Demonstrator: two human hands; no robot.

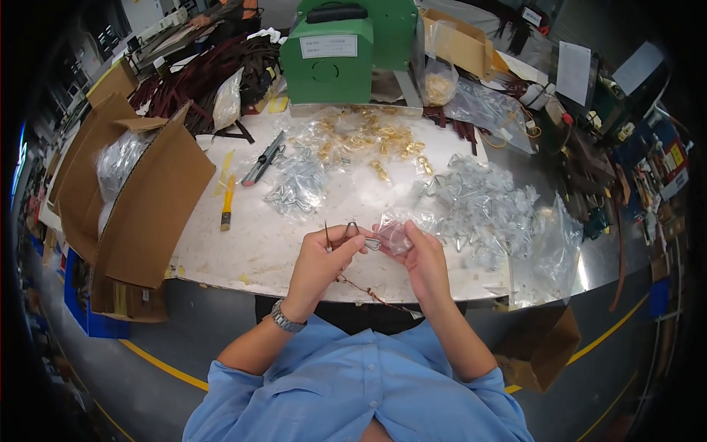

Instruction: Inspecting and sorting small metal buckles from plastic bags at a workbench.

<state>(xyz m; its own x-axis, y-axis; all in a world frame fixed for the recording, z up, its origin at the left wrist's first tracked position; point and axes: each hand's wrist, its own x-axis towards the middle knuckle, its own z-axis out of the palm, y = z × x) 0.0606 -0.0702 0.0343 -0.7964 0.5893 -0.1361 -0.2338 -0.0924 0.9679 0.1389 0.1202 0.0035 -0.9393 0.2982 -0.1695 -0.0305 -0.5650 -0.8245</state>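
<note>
Near the front edge of the white table, my left hand (326, 254) pinches a small silver metal clasp (373, 243) with a bent, looped shape. A thin dark pointed piece (327, 234) sticks up between its fingers; its kind I cannot make out. My right hand (425, 264) is closed on a small clear plastic bag (394, 234), its fingers close to the clasp. A thin brown cord (368, 292) hangs below the hands at the table edge. To the right spreads a big heap of silver parts in clear bags (479, 206); a smaller bagged pile (298, 184) lies to the left.
Gold-coloured bagged parts (368, 136) lie before a green machine (328, 62). A utility knife (264, 158) and a yellow-handled brush (227, 202) rest at left, beside an open cardboard box (151, 210). Dark brown strips (184, 85) pile up behind. Another person's hand (199, 21) shows far left.
</note>
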